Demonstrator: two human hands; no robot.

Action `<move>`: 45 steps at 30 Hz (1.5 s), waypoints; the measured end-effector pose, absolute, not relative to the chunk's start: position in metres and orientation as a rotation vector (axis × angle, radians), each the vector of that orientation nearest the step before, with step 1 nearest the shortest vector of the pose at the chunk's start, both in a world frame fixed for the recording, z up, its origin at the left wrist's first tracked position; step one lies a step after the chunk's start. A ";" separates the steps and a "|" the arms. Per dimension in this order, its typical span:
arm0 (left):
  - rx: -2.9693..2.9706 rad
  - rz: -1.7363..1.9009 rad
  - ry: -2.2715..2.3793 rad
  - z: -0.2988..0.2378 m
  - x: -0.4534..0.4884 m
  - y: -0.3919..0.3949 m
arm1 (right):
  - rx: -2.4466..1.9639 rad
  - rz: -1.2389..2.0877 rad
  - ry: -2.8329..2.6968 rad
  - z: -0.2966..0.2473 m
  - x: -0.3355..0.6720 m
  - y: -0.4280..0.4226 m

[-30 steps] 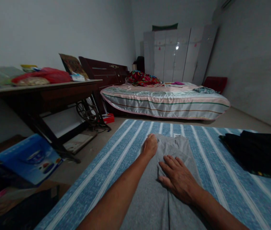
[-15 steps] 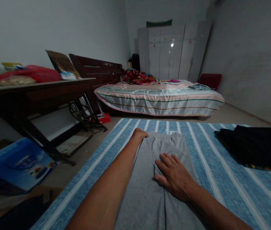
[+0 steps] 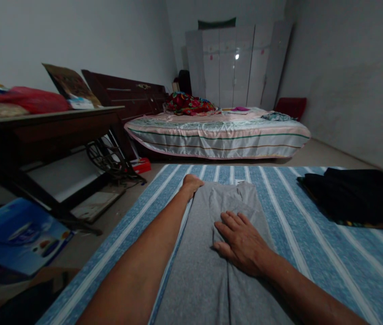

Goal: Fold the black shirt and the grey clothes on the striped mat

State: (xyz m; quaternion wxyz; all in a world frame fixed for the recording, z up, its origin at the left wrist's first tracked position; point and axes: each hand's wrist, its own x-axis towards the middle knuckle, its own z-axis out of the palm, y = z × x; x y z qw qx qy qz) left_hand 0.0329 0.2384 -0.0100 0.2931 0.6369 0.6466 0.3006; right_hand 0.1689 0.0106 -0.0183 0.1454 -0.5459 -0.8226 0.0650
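Grey trousers point(image 3: 191, 275) lie lengthwise in front of me on a blue-and-white striped sheet point(image 3: 289, 230). A small white label shows at their far end. At the far left corner of the trousers is my left hand point(image 3: 191, 183), closed on the cloth edge; most of its fingers are hidden. My right hand point(image 3: 242, 241) rests flat on the upper right part, palm down and fingers stretched out. Some creases run in the cloth around the right fingers.
Folded dark clothes point(image 3: 357, 196) lie on the sheet at the right. A sewing machine table point(image 3: 59, 128) with a red bag point(image 3: 47, 100) on it stands left. Below it is a blue box point(image 3: 18, 239). A bed point(image 3: 218, 140) and a wardrobe point(image 3: 227, 67) stand beyond.
The whole view has shifted slightly, with the room appearing further left. Both hands keep nearly the same places on the trousers.
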 end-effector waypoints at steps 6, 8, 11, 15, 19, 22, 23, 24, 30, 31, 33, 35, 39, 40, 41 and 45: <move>1.977 0.797 1.710 -0.016 0.033 0.243 | -1.563 0.155 -2.366 -0.021 0.169 0.012; 2.086 0.770 1.707 -0.018 0.032 0.242 | -1.563 0.145 -2.367 -0.020 0.169 0.012; 2.222 0.727 1.714 -0.019 0.030 0.239 | -1.563 0.143 -2.372 -0.019 0.170 0.011; 2.327 0.685 1.792 -0.012 0.020 0.235 | -1.559 0.163 -2.366 -0.019 0.170 0.011; 2.394 0.662 1.873 0.001 0.011 0.222 | -1.557 0.167 -2.354 -0.021 0.170 0.012; 2.514 0.586 1.765 0.002 0.010 0.203 | -1.562 0.168 -2.355 -0.022 0.170 0.013; 2.558 0.556 1.706 0.000 0.011 0.196 | -1.564 0.168 -2.356 -0.023 0.169 0.013; 2.598 0.527 1.644 -0.002 0.012 0.190 | -1.564 0.168 -2.359 -0.023 0.169 0.013; 2.716 0.416 1.462 -0.019 0.013 0.174 | -1.560 0.163 -2.354 -0.023 0.170 0.012; 2.722 0.407 1.459 -0.021 0.011 0.174 | -1.558 0.158 -2.353 -0.022 0.170 0.012; 2.734 0.388 1.452 -0.024 0.009 0.177 | -1.553 0.153 -2.357 -0.021 0.170 0.012; 2.740 0.373 1.452 -0.026 0.007 0.178 | -1.555 0.155 -2.353 -0.021 0.169 0.012; 2.738 0.377 1.471 -0.029 0.006 0.179 | -1.514 0.187 -2.323 -0.020 0.171 0.010; 2.737 0.383 1.474 -0.029 0.007 0.179 | -1.472 0.204 -2.306 -0.019 0.173 0.010; 2.735 0.391 1.475 -0.030 0.007 0.178 | -1.421 0.225 -2.276 -0.018 0.176 0.010; 2.732 0.427 1.461 -0.030 0.009 0.177 | -1.348 0.323 -1.997 -0.006 0.192 0.027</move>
